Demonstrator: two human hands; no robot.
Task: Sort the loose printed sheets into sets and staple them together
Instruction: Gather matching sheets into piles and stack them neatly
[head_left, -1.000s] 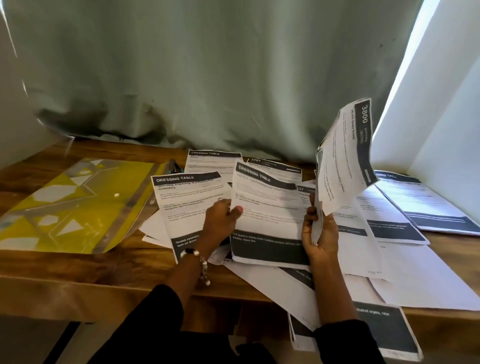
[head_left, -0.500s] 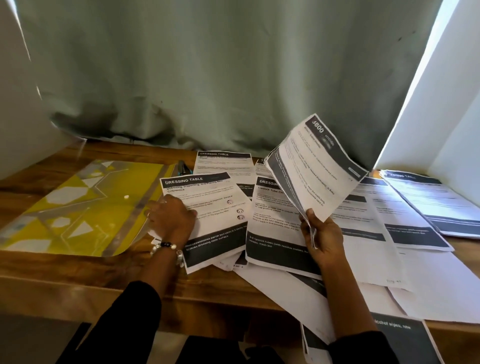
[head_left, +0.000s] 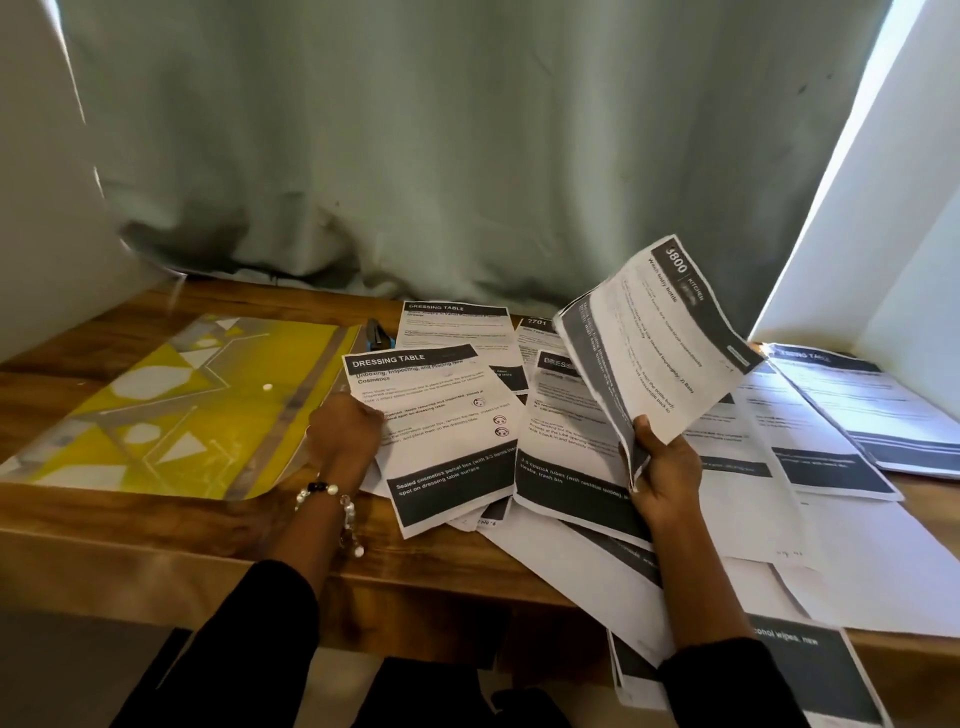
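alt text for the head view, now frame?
A right hand holds up printed sheets headed 3800 while the left hand rests on a DRESSING TABLE sheet; more sheets and a yellow folder cover the wooden table.
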